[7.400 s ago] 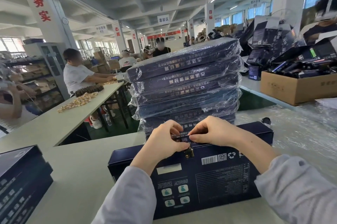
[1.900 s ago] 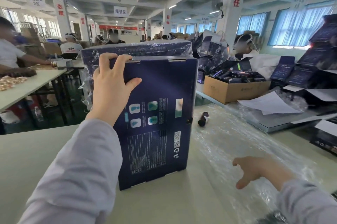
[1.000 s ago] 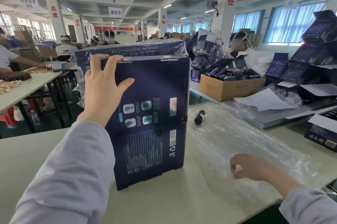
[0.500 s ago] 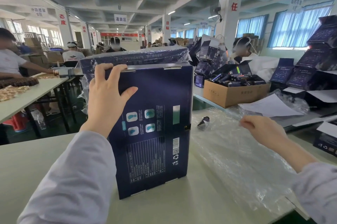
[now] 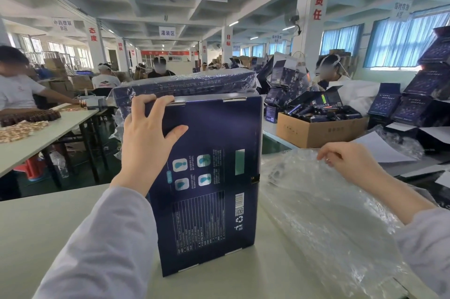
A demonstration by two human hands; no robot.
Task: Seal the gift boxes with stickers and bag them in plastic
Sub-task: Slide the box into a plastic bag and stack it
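A dark blue gift box (image 5: 214, 177) stands upright on its short edge on the pale table (image 5: 43, 230), printed back facing me. My left hand (image 5: 148, 140) grips its top left corner, fingers hooked over the top edge and thumb across the face. To the box's right, my right hand (image 5: 345, 160) pinches the upper edge of a clear plastic bag (image 5: 323, 213) and holds it lifted off the pile of bags on the table. Behind the box rises a stack of bagged gift boxes (image 5: 190, 87).
A cardboard carton (image 5: 316, 130) full of dark items sits at the back right, beside white paper sheets (image 5: 379, 150) and piled dark blue boxes (image 5: 423, 94). Other workers sit at a long table (image 5: 48, 138) to the left and behind the carton.
My right hand has risen from the table with a plastic bag pinched in it, lifting the bag toward the box. My left hand keeps holding the upright box.
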